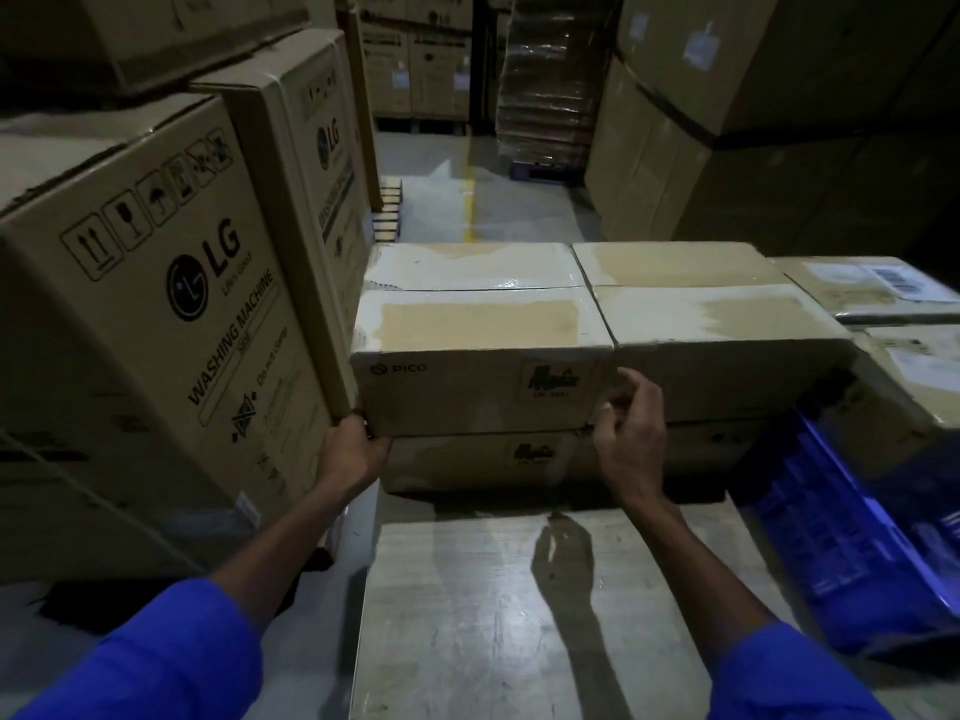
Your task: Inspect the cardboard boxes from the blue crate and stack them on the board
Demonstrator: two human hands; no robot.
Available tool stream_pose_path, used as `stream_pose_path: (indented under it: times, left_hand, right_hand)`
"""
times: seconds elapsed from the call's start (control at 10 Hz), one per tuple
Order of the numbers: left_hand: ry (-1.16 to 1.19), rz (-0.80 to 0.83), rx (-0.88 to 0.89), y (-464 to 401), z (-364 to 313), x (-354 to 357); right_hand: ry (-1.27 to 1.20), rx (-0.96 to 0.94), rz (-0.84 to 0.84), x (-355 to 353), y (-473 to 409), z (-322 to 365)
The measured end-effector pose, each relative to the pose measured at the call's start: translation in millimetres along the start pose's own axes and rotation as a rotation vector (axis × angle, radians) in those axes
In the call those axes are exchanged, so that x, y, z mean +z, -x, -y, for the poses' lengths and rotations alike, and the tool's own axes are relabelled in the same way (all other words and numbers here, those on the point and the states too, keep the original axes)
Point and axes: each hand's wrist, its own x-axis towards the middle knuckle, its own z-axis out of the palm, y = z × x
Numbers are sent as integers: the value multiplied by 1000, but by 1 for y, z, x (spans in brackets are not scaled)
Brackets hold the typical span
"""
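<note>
On a pale wooden board (467, 589) low in a dim warehouse aisle, cardboard boxes sit stacked two layers high. At the front left of the stack is a PICO box (483, 376) with wide clear tape across its top, resting on a lower box (467, 459). A second top-layer box (727, 350) sits just beside it on the right, touching it.

The person's left hand (356, 449) grips the PICO box's bottom left corner, fingers curled round the edge. The right hand (631, 433) is at the box's bottom right corner — fingers loosely bent against the front face, thumb near the seam between the layers; whether it truly pinches the box I cannot tell. Both arms wear blue sleeves.

A blue crate (852, 532) stands tilted at the right, beside the stack. Tall LG washing machine cartons (156, 314) stand on the left, close against the stack.
</note>
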Motion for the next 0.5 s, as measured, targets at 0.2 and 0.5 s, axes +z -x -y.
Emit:
stream_pose_path:
  times: [0.2, 0.5]
  left_hand:
    - [20, 0, -22, 7, 1, 10]
    - [-26, -28, 8, 33, -12, 17]
  right_hand:
    - [22, -6, 53, -6, 5, -7]
    - [34, -6, 134, -6, 11, -15]
